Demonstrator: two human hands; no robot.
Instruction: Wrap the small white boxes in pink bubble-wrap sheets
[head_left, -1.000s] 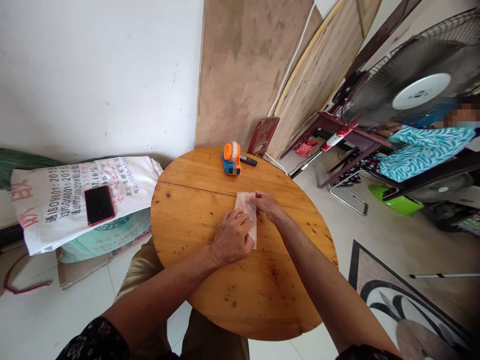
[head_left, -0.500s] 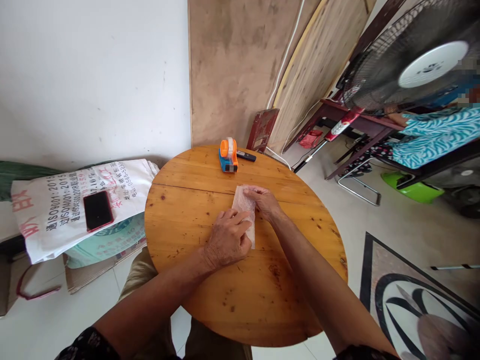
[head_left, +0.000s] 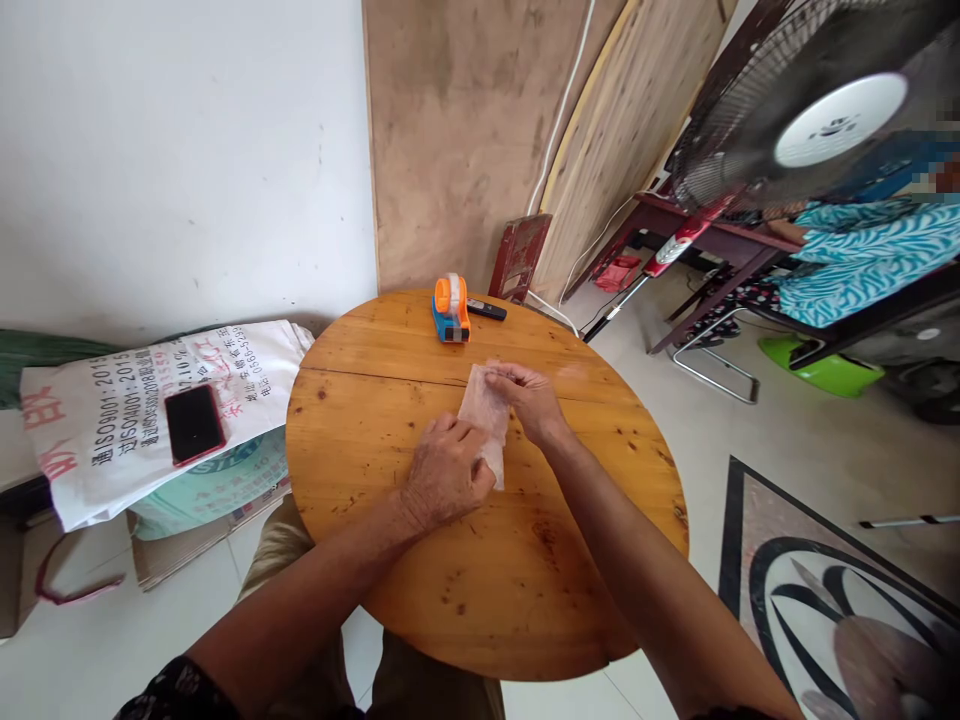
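A thin, whitish translucent packet (head_left: 486,408), perhaps bubble wrap, lies over the middle of the round wooden table (head_left: 360,400). My right hand (head_left: 531,402) pinches its upper right edge between thumb and fingers. Curled against the packet's lower left side, my left hand (head_left: 448,470) grips it near the bottom; the fingertips are partly hidden. Beyond the hands stands an orange and blue tape dispenser (head_left: 451,308) with a roll of tape, and a black object (head_left: 486,310) lies just to its right.
Left of the table, a black phone (head_left: 195,424) rests on white printed sacks (head_left: 90,400). A standing fan (head_left: 840,120) is at the right, before a person in a blue patterned sleeve (head_left: 870,260). A red wooden piece (head_left: 520,258) stands behind the table.
The packet's upper end looks wider and slightly lifted. My left hand's fingers have shifted a little down and left along it. The whole view has moved slightly.
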